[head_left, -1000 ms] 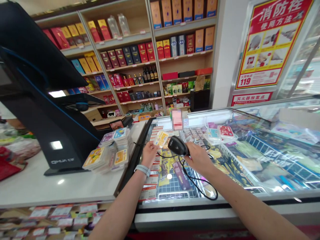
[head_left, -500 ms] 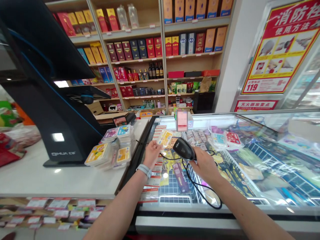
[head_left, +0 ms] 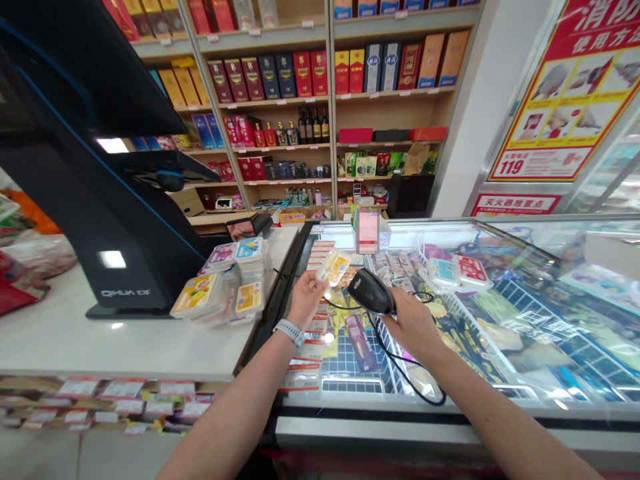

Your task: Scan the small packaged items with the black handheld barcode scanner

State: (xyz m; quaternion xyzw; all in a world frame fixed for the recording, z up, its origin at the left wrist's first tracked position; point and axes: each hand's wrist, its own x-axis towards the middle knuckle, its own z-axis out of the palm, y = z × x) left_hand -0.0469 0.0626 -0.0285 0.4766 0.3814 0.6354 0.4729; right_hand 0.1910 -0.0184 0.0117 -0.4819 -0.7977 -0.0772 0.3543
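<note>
Head view.

1. Left hand (head_left: 306,300): its fingers (head_left: 314,285) and thumb pinch the lower edge of a clear-wrapped yellow packet (head_left: 333,268). The packet is held above the left end of the chest freezer (head_left: 400,421), just inside the bench's (head_left: 100,340) right edge.
2. Right hand (head_left: 411,325): its fingers are closed around a black handheld barcode scanner (head_left: 371,292), though partly hidden. The scanner's head is near the packet, not touching it.
3. Black cord (head_left: 400,360): it loops slackly from the scanner down over the freezer.
4. Handling: the edge pinch leaves the packet's face uncovered, which is judged sound. Keeping the cord slack and away from the packet is advisable.
5. Chest freezer: a wire basket (head_left: 353,367) inside holds assorted packets, with two white-and-red trays (head_left: 457,273) near its far side. The lower contents are partly obscured by glare.
6. Bench: stacked packets (head_left: 220,287) stand near its right edge, beside a black checkout terminal (head_left: 95,200).
7. Back wall: shelves (head_left: 270,113) carry boxed liquor and bottles.
</note>
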